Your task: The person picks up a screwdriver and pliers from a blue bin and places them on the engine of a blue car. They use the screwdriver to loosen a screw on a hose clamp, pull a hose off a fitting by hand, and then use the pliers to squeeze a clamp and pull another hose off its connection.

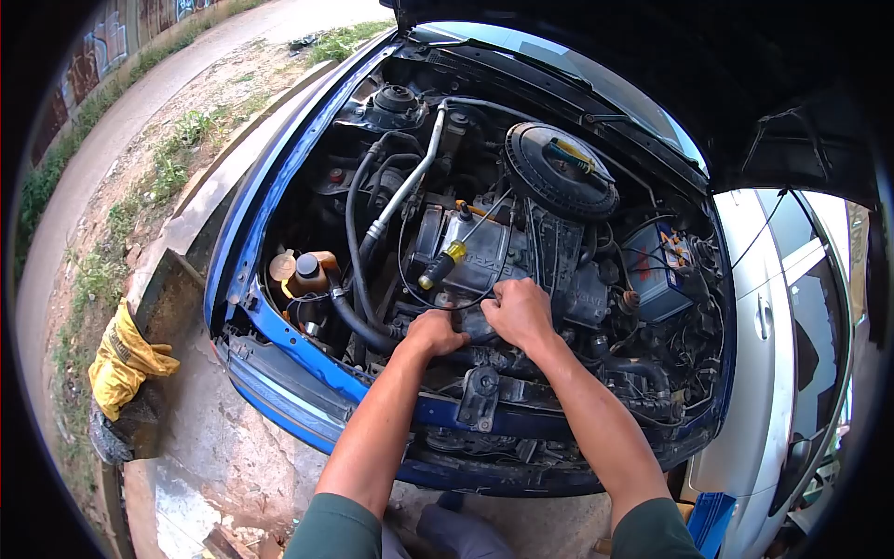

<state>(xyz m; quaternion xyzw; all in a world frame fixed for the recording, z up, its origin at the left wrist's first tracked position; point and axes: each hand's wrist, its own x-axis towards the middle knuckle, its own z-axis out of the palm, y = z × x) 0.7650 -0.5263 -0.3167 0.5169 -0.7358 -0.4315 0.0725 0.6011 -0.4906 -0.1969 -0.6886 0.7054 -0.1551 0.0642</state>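
Observation:
My left hand [435, 334] reaches down in front of the engine's valve cover [475, 252], its fingers curled and their tips hidden among the parts there. Just to its right, my right hand [521, 312] is closed in a fist by the front edge of the cover; what either hand grips is hidden. A thin black cable [416, 291] loops over the cover and runs close to both hands. On top of the cover lies a screwdriver [443, 265] with a yellow and black handle, its shaft pointing toward the round air filter housing [535, 177].
Another yellow-handled tool [570, 156] rests on the air filter housing. A battery [656, 275] sits at right, an orange-brown reservoir [314, 270] at left. The raised hood [745, 84] hangs overhead. A yellow cloth [128, 359] lies outside at left; a white car [759, 317] stands at right.

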